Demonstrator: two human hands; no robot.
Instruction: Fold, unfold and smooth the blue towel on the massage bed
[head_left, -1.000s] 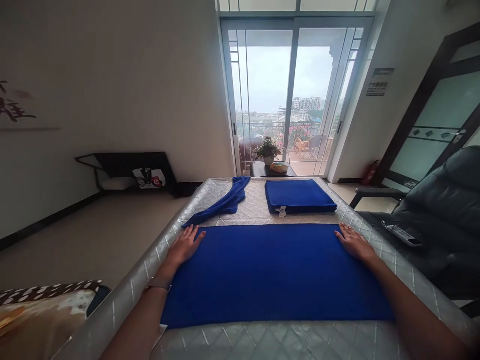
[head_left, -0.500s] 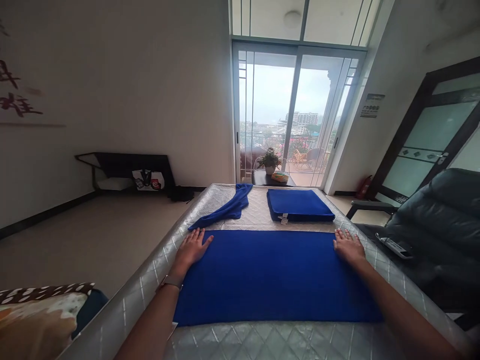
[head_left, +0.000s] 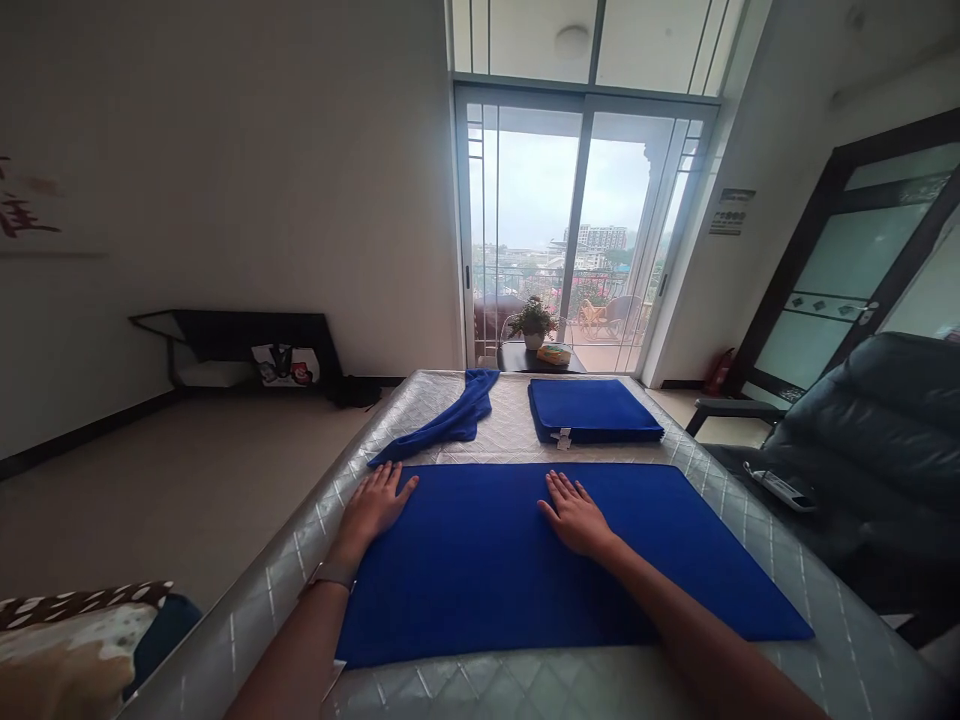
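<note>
A blue towel [head_left: 480,580] lies spread flat across the quilted silver table cover [head_left: 600,685]. My left hand [head_left: 375,503] rests palm down at its far left corner, fingers stretched out. Flat on the towel's far middle lies my right hand [head_left: 576,512], its fingers extended and holding nothing. Beyond the towel on the right sits a stack of folded blue towels [head_left: 592,408] with a small white tag at the front. A crumpled blue towel [head_left: 446,425] lies on the far left, close to my left fingertips.
A black leather armchair [head_left: 870,470] stands at the right with a white remote-like device [head_left: 780,488] on it. Past the table's far end are a potted plant [head_left: 534,322] and a sliding glass door [head_left: 585,230]. A patterned cushion [head_left: 75,640] shows at lower left.
My right hand has slid left from the towel's far right corner to its middle. My left hand stays at the left corner. The view has shifted slightly.
</note>
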